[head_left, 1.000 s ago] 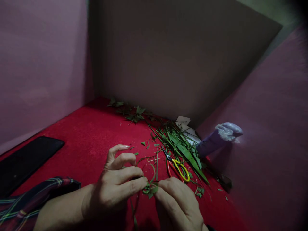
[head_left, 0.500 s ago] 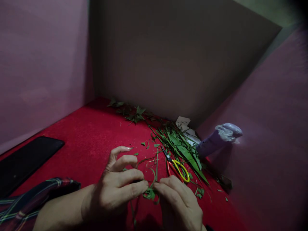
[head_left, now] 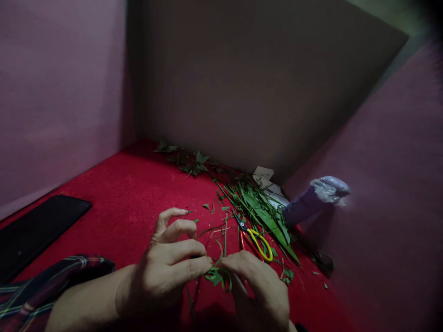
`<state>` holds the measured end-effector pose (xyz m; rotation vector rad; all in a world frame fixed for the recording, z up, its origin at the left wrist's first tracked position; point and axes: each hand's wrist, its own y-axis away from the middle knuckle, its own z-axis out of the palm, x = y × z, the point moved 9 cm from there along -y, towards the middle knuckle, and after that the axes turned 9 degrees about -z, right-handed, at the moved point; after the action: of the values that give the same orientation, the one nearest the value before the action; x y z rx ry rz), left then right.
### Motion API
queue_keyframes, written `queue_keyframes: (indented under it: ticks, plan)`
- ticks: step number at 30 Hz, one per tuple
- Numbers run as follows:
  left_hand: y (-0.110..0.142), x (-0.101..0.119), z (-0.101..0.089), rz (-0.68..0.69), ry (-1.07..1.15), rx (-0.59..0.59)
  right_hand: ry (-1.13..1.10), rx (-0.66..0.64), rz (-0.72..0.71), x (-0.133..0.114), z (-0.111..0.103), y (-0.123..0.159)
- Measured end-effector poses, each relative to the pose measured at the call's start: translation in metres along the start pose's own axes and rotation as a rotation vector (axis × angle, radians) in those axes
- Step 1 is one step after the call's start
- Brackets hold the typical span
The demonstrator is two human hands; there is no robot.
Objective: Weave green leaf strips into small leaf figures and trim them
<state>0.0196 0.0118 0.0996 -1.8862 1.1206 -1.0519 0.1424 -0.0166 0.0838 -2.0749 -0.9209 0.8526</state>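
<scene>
Left hand [head_left: 171,265]: thumb and index finger brought together, clamped on the left side of a curled green leaf piece [head_left: 215,276]. The remaining fingers are raised and bent away, presumably to keep them off the thin loops. Right hand [head_left: 259,286]: fingertips touch the upper right of the same piece; thumb contact is hidden, so it cannot be told whether this grip is closed. Location of the piece: between the two hands, low in front of the wearer, above the red tabletop [head_left: 114,207]. Holding it from opposite sides probably steadies a soft, springy item and leaves its face in view.

Scissors [head_left: 246,229] lie beyond the right hand, yellow and red handles towards the wearer, blades pointing away; judged convenient for pick-up. A thin stalk [head_left: 226,235] lies just left of them. The leaf pile [head_left: 265,214] lies beyond and to the right, within apparent reach but outside the working space. Scraps [head_left: 287,275] are scattered right of the right hand. Leafy sprigs [head_left: 197,165] lie along the back panel [head_left: 242,92].

White papers [head_left: 263,175] and a purple tube [head_left: 299,207] are near the right wall [head_left: 391,193]. A black slab [head_left: 44,230] lies far left, well apart from the cuttings, seemingly out of the way.
</scene>
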Motion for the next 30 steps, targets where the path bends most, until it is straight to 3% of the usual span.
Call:
queue_keyframes:
  ticks: [6, 12, 16, 21, 25, 27, 30]
  plan:
    - [0.002, -0.003, 0.001, -0.036, 0.017, 0.013, 0.036, -0.014, -0.009, 0.003, 0.001, 0.001]
    - [0.001, -0.002, -0.001, -0.043, 0.016, 0.029, 0.011, 0.123, 0.138, 0.015, -0.003, 0.012]
    - [0.001, -0.001, 0.0, -0.028, 0.008, 0.01, -0.059, 0.032, 0.053, 0.005, -0.002, 0.001]
    - [-0.001, 0.0, -0.002, -0.032, 0.014, 0.024, -0.082, -0.064, 0.068, 0.009, -0.003, -0.005]
    - [-0.004, 0.001, -0.003, -0.031, 0.011, 0.008, -0.211, -0.02, -0.021, 0.004, -0.003, -0.003]
    - [-0.005, 0.0, -0.004, -0.034, 0.004, -0.004, -0.277, 0.034, 0.044, 0.006, -0.004, -0.003]
    - [-0.004, -0.003, -0.005, -0.03, -0.03, -0.009, -0.369, 0.109, 0.355, 0.024, -0.004, 0.005]
